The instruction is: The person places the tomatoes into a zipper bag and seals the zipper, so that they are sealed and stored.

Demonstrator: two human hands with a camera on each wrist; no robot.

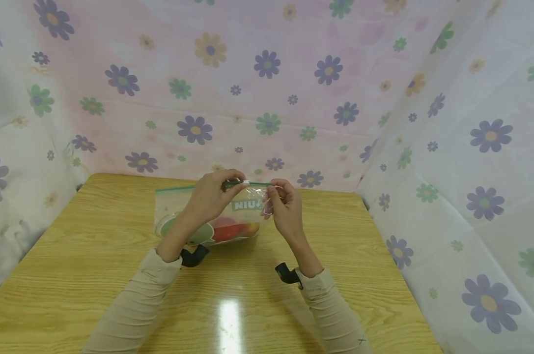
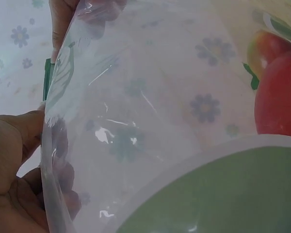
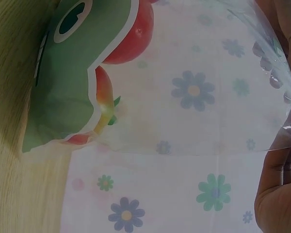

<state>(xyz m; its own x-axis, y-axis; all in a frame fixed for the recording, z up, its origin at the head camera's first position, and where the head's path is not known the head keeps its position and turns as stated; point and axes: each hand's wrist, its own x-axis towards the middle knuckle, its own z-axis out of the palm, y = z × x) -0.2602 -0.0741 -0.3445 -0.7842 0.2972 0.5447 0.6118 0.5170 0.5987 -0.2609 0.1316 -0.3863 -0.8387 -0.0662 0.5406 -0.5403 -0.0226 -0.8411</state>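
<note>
A clear plastic zipper bag (image 1: 174, 201), printed with red fruit and a green patch, stands on the table with its green zip edge on top. My left hand (image 1: 211, 196) pinches that zip edge near its middle, beside a small white slider (image 1: 246, 182). At the right end of the zip, my right hand (image 1: 287, 209) grips the bag's top corner between thumb and fingers. The left wrist view shows the left hand (image 2: 14, 165) at the bag's edge. In the right wrist view the right hand (image 3: 281, 189) is partly cut off by the frame.
The bag stands on a wood-grain table (image 1: 231, 285) near its back edge. Flower-printed cloth (image 1: 249, 98) hangs behind the table and along both sides. A black wrist mount (image 1: 195, 256) sits on the left forearm, and another black mount (image 1: 286, 273) on the right.
</note>
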